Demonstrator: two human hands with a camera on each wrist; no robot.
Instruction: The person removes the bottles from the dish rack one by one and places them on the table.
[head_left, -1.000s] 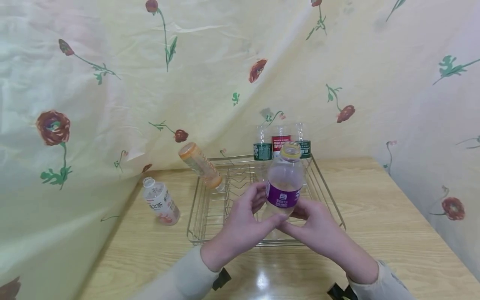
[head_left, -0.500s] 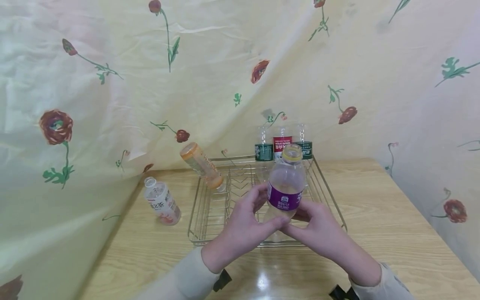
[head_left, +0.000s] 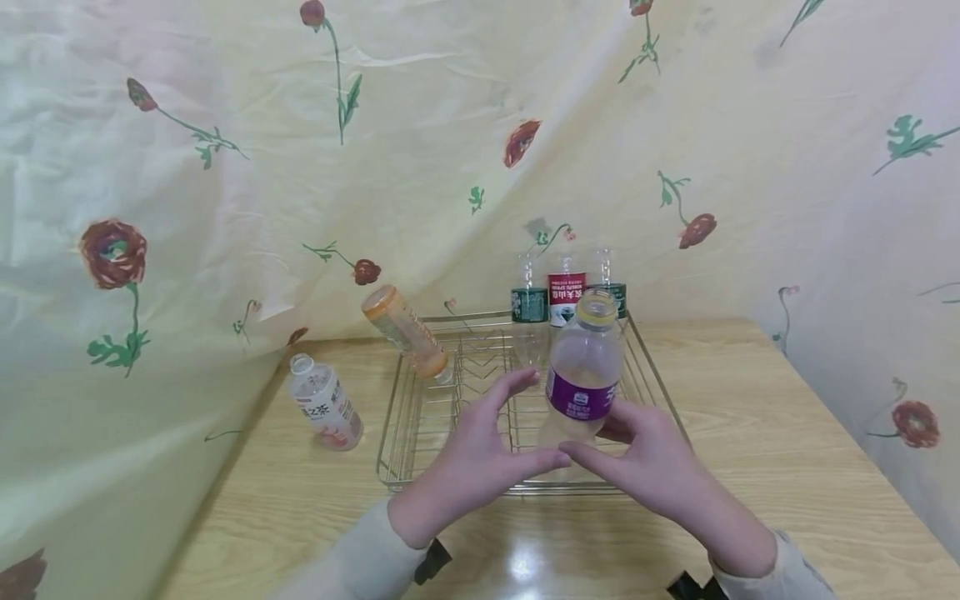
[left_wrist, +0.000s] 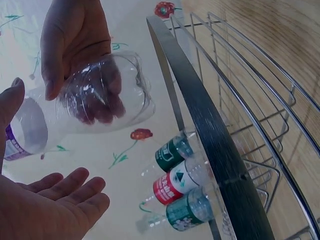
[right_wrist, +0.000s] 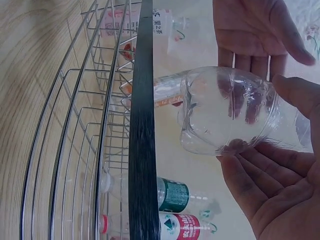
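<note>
My right hand [head_left: 660,462] grips a clear plastic bottle [head_left: 585,362] with a purple label, thumb and fingers about its lower part. The bottle is uncapped, with a yellow ring at its neck, and is held over the front of a wire rack [head_left: 652,367]. My left hand [head_left: 476,446] is beside the bottle on its left, thumb and fingers spread and holding nothing; its thumb tip is close to the right thumb tip. In the right wrist view the right fingers [right_wrist: 280,165] curl under the clear bottle body [right_wrist: 225,110].
Two green-labelled bottles [head_left: 529,305] and a red-labelled bottle [head_left: 566,292] stand neck-down at the rack's back. An orange-tinted bottle [head_left: 405,333] leans neck-down at the back left. A white-labelled bottle [head_left: 326,408] stands uncapped on the wooden table [head_left: 765,433], left of the rack.
My left hand has come off the purple-labelled bottle and drawn back to the left with its fingers apart. The right hand keeps hold and has moved slightly right with the bottle.
</note>
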